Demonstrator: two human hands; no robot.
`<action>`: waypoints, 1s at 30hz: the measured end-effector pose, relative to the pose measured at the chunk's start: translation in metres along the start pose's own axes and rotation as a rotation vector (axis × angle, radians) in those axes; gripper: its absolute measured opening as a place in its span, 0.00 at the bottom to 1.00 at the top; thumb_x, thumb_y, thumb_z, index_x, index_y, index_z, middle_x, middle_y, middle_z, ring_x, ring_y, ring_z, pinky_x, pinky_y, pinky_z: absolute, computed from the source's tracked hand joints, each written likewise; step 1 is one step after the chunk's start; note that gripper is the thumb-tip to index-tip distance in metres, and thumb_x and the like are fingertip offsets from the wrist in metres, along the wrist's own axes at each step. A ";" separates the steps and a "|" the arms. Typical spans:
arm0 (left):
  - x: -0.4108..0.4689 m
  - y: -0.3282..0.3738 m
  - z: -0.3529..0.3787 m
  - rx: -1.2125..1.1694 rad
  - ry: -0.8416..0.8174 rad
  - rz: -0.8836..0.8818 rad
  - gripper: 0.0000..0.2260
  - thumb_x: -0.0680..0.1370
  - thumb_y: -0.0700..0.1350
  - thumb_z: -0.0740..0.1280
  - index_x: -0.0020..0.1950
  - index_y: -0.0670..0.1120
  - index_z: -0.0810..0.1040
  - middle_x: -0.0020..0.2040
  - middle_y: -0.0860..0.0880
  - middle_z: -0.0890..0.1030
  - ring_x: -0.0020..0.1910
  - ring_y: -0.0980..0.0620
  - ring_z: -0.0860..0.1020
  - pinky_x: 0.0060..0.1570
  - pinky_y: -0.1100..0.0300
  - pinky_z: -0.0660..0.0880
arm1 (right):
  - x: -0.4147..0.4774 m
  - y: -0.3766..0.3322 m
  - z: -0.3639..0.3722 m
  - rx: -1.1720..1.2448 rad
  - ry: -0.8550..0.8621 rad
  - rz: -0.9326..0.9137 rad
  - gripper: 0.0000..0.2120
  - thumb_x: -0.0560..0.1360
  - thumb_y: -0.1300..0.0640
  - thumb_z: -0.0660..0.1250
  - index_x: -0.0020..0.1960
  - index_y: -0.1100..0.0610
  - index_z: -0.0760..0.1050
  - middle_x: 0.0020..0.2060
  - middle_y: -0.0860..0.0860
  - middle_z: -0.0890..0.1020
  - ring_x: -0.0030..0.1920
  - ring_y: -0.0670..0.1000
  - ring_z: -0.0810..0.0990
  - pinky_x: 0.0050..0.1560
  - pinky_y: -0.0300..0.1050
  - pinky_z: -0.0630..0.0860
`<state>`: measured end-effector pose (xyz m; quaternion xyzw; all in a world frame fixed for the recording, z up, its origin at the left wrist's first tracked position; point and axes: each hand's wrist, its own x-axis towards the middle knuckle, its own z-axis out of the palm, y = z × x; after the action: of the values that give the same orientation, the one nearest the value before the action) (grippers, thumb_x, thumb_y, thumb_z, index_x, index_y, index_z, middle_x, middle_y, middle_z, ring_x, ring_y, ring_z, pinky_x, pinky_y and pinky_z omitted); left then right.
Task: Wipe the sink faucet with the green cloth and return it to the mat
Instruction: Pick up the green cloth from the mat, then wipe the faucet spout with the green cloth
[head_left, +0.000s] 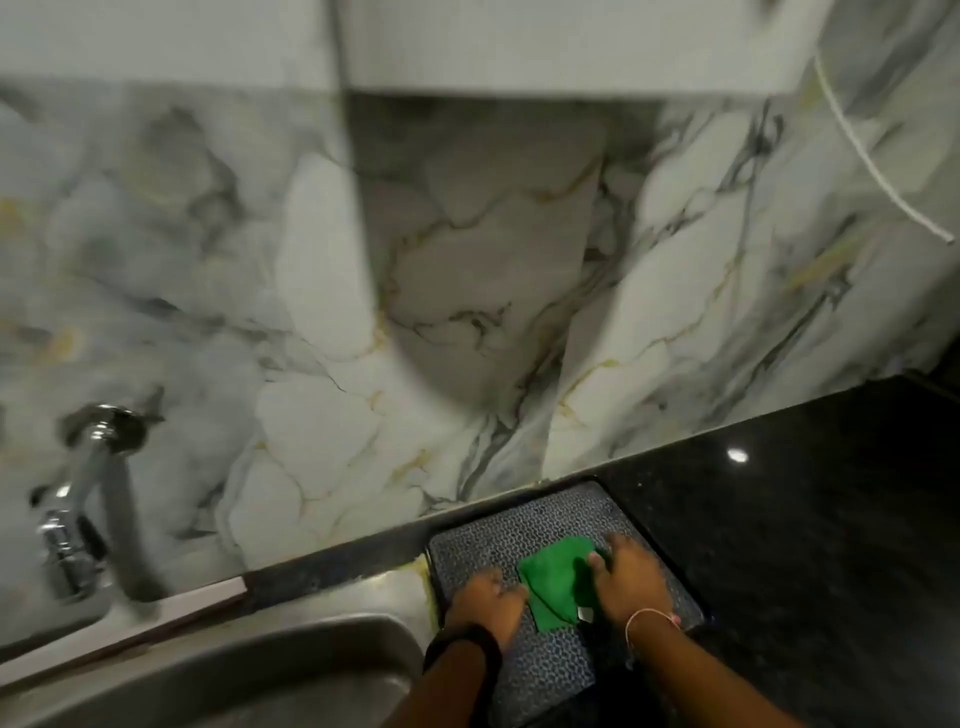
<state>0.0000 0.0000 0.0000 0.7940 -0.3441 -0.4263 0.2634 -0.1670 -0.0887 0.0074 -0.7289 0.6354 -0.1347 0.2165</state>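
The green cloth (558, 582) lies on the mat (545, 670) between both hands; the right hand (631, 579) clamps its edge, the left hand (485, 597) rests beside it, and the faucet (83, 499) is far left.

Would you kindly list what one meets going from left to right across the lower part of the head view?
faucet → sink → left hand → green cloth → right hand → black countertop

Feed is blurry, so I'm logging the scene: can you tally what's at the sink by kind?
Cloth: 1, green
Mat: 1
Faucet: 1
Sink: 1
Hands: 2, left hand and right hand, both on the cloth
Total: 6
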 end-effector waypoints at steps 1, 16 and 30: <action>0.013 0.000 0.013 -0.031 -0.014 -0.012 0.23 0.77 0.53 0.67 0.65 0.39 0.75 0.66 0.40 0.78 0.64 0.43 0.76 0.66 0.54 0.72 | 0.009 0.010 0.008 0.009 0.001 0.023 0.21 0.76 0.54 0.65 0.66 0.62 0.73 0.62 0.62 0.79 0.63 0.61 0.76 0.64 0.50 0.71; 0.080 0.000 0.074 0.025 0.117 -0.114 0.22 0.68 0.53 0.74 0.60 0.48 0.79 0.60 0.44 0.81 0.61 0.44 0.79 0.61 0.54 0.77 | 0.036 0.049 0.061 0.445 -0.133 0.305 0.14 0.59 0.54 0.79 0.40 0.55 0.78 0.40 0.57 0.86 0.43 0.58 0.84 0.49 0.54 0.81; -0.052 -0.012 -0.068 -0.586 -0.120 0.145 0.16 0.67 0.28 0.71 0.48 0.46 0.82 0.36 0.50 0.86 0.33 0.57 0.83 0.34 0.63 0.81 | -0.077 -0.074 -0.013 1.365 -0.812 0.282 0.22 0.65 0.73 0.73 0.59 0.71 0.77 0.50 0.69 0.84 0.45 0.61 0.86 0.41 0.53 0.85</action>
<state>0.0418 0.0558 0.0516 0.6309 -0.2770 -0.5338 0.4902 -0.1208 -0.0073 0.0611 -0.3406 0.3707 -0.1890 0.8431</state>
